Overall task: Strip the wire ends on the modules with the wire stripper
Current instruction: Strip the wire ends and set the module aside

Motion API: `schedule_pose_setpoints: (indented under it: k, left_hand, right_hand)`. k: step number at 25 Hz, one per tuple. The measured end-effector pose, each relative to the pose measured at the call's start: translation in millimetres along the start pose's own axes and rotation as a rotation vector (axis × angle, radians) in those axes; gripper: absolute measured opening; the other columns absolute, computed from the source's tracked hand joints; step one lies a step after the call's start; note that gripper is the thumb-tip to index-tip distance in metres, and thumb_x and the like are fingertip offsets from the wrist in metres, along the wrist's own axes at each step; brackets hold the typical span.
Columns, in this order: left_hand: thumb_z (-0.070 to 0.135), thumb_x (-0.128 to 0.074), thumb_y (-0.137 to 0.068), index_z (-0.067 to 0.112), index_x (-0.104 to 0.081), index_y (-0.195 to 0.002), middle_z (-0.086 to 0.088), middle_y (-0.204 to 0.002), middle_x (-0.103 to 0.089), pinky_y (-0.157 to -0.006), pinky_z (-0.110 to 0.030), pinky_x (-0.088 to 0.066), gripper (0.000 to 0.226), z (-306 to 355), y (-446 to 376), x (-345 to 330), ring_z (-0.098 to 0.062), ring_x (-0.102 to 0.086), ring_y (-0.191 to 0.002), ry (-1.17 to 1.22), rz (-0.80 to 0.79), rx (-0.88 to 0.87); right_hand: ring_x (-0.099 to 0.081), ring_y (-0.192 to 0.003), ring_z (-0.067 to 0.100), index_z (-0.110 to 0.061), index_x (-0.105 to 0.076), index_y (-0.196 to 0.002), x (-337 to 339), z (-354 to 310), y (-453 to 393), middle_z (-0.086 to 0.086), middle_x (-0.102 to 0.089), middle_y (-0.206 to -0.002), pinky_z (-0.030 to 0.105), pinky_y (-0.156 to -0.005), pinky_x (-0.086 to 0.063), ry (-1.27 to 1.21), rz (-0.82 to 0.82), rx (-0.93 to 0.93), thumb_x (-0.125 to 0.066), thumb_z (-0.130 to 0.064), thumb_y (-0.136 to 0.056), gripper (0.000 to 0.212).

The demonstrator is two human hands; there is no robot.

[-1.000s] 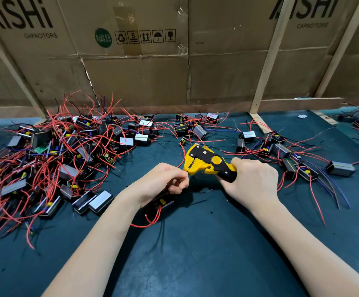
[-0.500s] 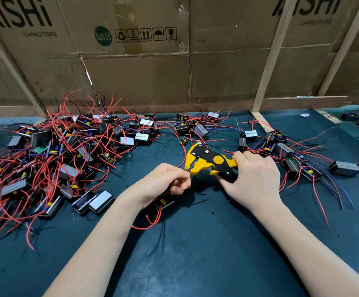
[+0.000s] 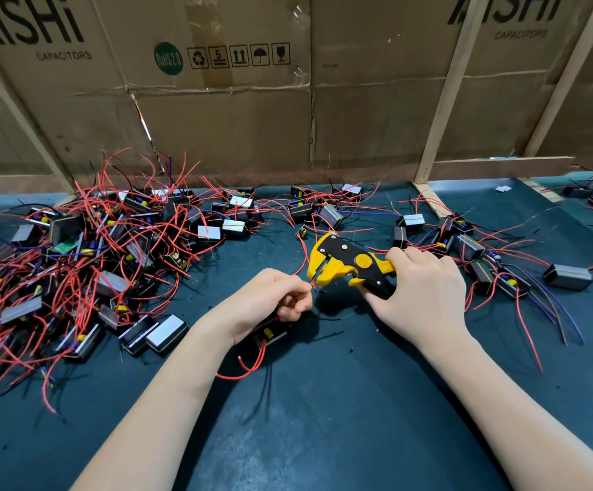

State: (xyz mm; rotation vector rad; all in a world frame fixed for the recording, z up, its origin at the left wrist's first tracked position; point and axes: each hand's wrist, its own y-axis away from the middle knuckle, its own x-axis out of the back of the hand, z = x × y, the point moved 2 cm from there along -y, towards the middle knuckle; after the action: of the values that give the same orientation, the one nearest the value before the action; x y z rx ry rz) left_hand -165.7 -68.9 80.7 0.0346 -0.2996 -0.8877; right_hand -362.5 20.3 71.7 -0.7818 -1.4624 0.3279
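My right hand (image 3: 424, 292) grips the handles of the yellow and black wire stripper (image 3: 344, 264), whose jaws point left and down. My left hand (image 3: 270, 306) pinches a red wire (image 3: 304, 269) between thumb and forefinger; the wire end sits just at the stripper's jaws. Under my left hand lies a small black module (image 3: 270, 336) with a red wire looping out below it (image 3: 242, 372). A small red bit of insulation hangs at the jaw tip.
A big tangle of black modules with red wires (image 3: 86, 264) covers the left of the dark mat (image 3: 323, 419). A smaller group of modules (image 3: 482, 264) lies to the right. Cardboard sheets (image 3: 252, 101) and wooden slats (image 3: 440, 111) wall off the back.
The stripper's jaws have opened and the tool has shifted slightly right, away from my left hand. The red wire end has come out of the jaws.
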Motion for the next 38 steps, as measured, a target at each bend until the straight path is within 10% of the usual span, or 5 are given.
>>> schedule_pose_setpoints:
  k: [13,23,33,35,38]
  left_hand:
    - [0.013,-0.042,-0.095,0.015,-0.045,-0.05,0.01,-0.046,-0.04,-0.05,-0.012,-0.03,0.045,5,5,0,-0.009,-0.029,-0.045,-0.022,0.01,-0.014]
    - [0.018,-0.045,-0.09,0.014,-0.052,-0.053,0.005,-0.054,-0.051,-0.055,-0.014,-0.034,0.038,16,15,-7,-0.007,-0.037,-0.049,-0.122,-0.18,-0.195]
    - [0.014,-0.046,-0.101,0.006,-0.072,-0.08,0.0,-0.062,-0.049,-0.057,-0.032,-0.034,0.034,16,8,9,-0.015,-0.045,-0.054,-0.036,0.217,-0.28]
    - [0.017,-0.045,-0.102,0.01,-0.068,-0.113,0.0,-0.096,-0.072,-0.08,-0.035,-0.052,0.027,24,10,-4,-0.014,-0.067,-0.089,-0.139,0.242,-0.494]
    - [0.023,-0.047,-0.101,0.032,-0.012,-0.156,0.013,-0.153,-0.041,-0.11,-0.023,-0.036,0.066,22,7,-25,-0.001,-0.039,-0.138,-0.314,0.097,-0.497]
  right_hand:
    - [-0.057,-0.045,0.03,-0.012,-0.054,-0.055,11,-5,-1,0.005,-0.056,-0.05,0.024,-0.051,-0.029,-0.008,-0.01,-0.007,-0.088,-0.043,-0.057,0.046]
    - [-0.065,-0.085,0.032,-0.022,-0.063,-0.072,3,32,-13,0.003,-0.065,-0.074,0.029,-0.061,-0.035,0.002,-0.165,-0.334,-0.056,-0.075,-0.075,0.053]
    - [-0.054,-0.074,0.027,-0.019,-0.049,-0.071,14,32,-13,-0.001,-0.058,-0.071,0.036,-0.066,-0.042,-0.341,-0.009,-0.427,-0.068,-0.061,-0.076,0.046]
    - [-0.05,-0.071,0.026,-0.018,-0.05,-0.071,21,41,-12,-0.002,-0.056,-0.07,0.034,-0.064,-0.038,-0.374,0.072,-0.489,-0.068,-0.061,-0.076,0.047]
    - [-0.049,-0.073,0.03,-0.017,-0.05,-0.074,28,56,-15,0.001,-0.056,-0.072,0.034,-0.065,-0.033,-0.428,0.149,-0.623,-0.066,-0.063,-0.078,0.049]
